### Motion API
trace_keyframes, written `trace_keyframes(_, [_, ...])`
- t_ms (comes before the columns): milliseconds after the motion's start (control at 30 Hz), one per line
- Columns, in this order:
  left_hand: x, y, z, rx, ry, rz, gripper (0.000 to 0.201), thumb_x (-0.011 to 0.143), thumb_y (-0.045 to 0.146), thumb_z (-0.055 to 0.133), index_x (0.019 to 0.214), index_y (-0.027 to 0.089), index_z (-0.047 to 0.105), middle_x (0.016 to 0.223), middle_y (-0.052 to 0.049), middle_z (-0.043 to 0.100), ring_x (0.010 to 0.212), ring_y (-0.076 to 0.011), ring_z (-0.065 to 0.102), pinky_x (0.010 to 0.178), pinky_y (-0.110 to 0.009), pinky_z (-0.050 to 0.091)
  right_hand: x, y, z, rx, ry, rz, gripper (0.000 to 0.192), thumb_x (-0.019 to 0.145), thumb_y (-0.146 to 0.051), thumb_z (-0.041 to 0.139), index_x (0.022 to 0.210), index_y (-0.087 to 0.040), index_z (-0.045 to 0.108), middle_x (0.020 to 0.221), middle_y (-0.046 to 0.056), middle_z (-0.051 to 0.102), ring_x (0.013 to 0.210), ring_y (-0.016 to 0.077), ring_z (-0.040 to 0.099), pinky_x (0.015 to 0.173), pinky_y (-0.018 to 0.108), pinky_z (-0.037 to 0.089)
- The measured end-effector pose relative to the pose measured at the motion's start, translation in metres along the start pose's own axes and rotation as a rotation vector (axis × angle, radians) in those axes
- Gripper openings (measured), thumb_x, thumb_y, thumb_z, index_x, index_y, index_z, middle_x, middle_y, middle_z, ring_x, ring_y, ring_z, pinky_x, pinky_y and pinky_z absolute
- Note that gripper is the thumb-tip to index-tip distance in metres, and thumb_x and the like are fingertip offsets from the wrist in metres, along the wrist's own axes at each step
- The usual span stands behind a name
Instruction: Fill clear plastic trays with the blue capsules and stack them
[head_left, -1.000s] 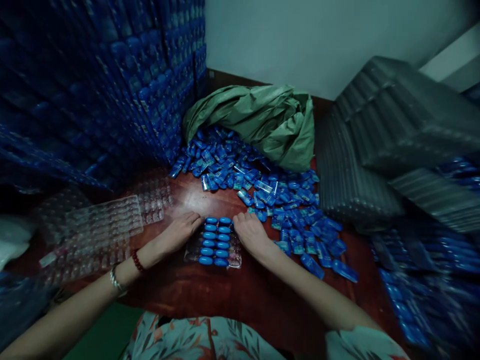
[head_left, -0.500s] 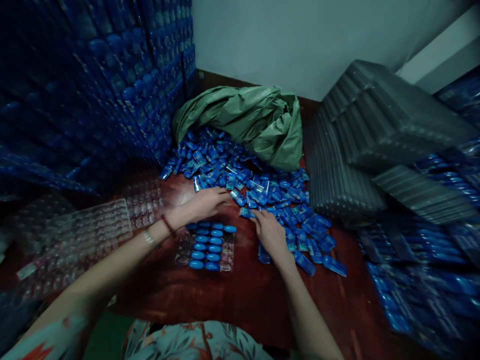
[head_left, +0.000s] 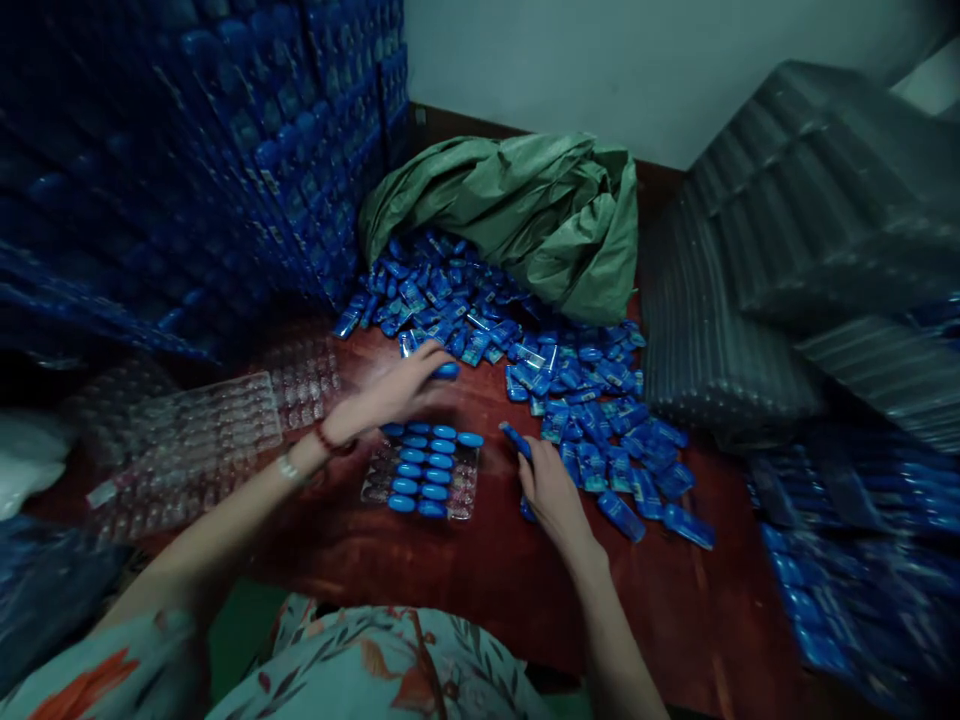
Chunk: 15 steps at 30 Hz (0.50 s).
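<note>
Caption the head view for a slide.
Both hands, left hand and right hand, each hold a blue piece above a part-filled clear tray.

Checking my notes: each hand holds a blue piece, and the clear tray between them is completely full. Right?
Not quite. The head view shows the tray only partly filled; its left pockets are bare. Left hand and right hand each hold a blue piece.

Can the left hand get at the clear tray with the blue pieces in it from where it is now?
Probably yes. The left hand hovers just past the tray's far edge, holding a blue piece, and nothing lies between them. The right hand stays off to the tray's other side.
</note>
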<state>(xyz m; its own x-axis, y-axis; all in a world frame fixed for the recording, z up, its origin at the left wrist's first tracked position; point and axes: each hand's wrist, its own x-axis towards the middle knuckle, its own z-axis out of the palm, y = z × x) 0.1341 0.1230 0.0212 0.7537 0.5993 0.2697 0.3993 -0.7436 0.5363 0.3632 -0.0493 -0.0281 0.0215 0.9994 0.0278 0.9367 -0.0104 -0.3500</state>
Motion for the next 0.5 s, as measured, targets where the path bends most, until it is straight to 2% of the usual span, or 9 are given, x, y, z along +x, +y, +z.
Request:
trace_keyframes(100, [-0.07, 0.003, -0.03, -0.148, 0.178, -0.213, 0.014, 0.089, 0.027, 0.049, 0.097, 0.017, 0.056, 0.092, -0.004, 0.057, 0.085, -0.0158, 0.057, 0.076, -0.029, 0.048, -0.021, -0.005, -0.008, 0.2, 0.004, -0.052, 0.031, 0.095, -0.027, 0.033, 0.124, -0.017, 0.04, 0.106, 0.011, 0.061, 0.095, 0.0208, 0.061, 0.081, 0.035, 0.05])
trace_keyframes(167, [-0.112, 0.008, -0.033, -0.226, 0.3, -0.39, 0.02, 0.086, 0.03, 0.055, 0.101, 0.017, 0.053, 0.09, -0.003, 0.059, 0.081, -0.0156, 0.058, 0.074, -0.029, 0.05, -0.026, -0.013, -0.012, 0.232, -0.039, -0.098, 0.028, 0.095, -0.029, 0.037, 0.119, -0.019, 0.043, 0.102, 0.009, 0.062, 0.091, 0.02, 0.063, 0.077, 0.033, 0.051])
trace_keyframes(233, [-0.142, 0.012, -0.025, -0.252, 0.401, -0.527, 0.026, 0.082, 0.032, 0.06, 0.101, 0.018, 0.053, 0.09, -0.003, 0.061, 0.081, -0.0158, 0.06, 0.074, -0.03, 0.051, -0.024, -0.021, -0.014, 0.213, -0.065, -0.157, 0.022, 0.095, -0.028, 0.037, 0.112, -0.021, 0.049, 0.097, 0.007, 0.062, 0.087, 0.0194, 0.063, 0.075, 0.032, 0.052])
trace_keyframes(333, [-0.16, 0.015, -0.003, -0.244, 0.44, -0.585, 0.022, 0.082, 0.033, 0.059, 0.097, 0.017, 0.055, 0.088, -0.003, 0.063, 0.08, -0.0161, 0.062, 0.073, -0.03, 0.052, -0.011, -0.029, -0.011, 0.132, 0.0, -0.215, 0.024, 0.095, -0.025, 0.036, 0.113, -0.022, 0.051, 0.101, 0.007, 0.06, 0.092, 0.0198, 0.061, 0.077, 0.032, 0.051])
trace_keyframes(400, [-0.158, 0.014, 0.011, -0.251, 0.407, -0.528, 0.018, 0.086, 0.029, 0.054, 0.098, 0.016, 0.056, 0.09, -0.005, 0.063, 0.081, -0.0157, 0.061, 0.073, -0.029, 0.052, -0.002, -0.033, -0.007, 0.056, 0.033, -0.28, 0.029, 0.094, -0.019, 0.034, 0.117, -0.021, 0.051, 0.104, 0.009, 0.059, 0.096, 0.0202, 0.06, 0.08, 0.033, 0.051])
trace_keyframes(500, [-0.148, 0.009, 0.021, -0.214, 0.362, -0.367, 0.015, 0.09, 0.022, 0.046, 0.101, 0.016, 0.054, 0.091, -0.006, 0.06, 0.082, -0.0143, 0.06, 0.073, -0.027, 0.051, 0.007, -0.036, -0.004, -0.084, 0.012, -0.381, 0.039, 0.089, -0.007, 0.031, 0.121, -0.019, 0.051, 0.105, 0.01, 0.06, 0.093, 0.0211, 0.058, 0.08, 0.036, 0.049])
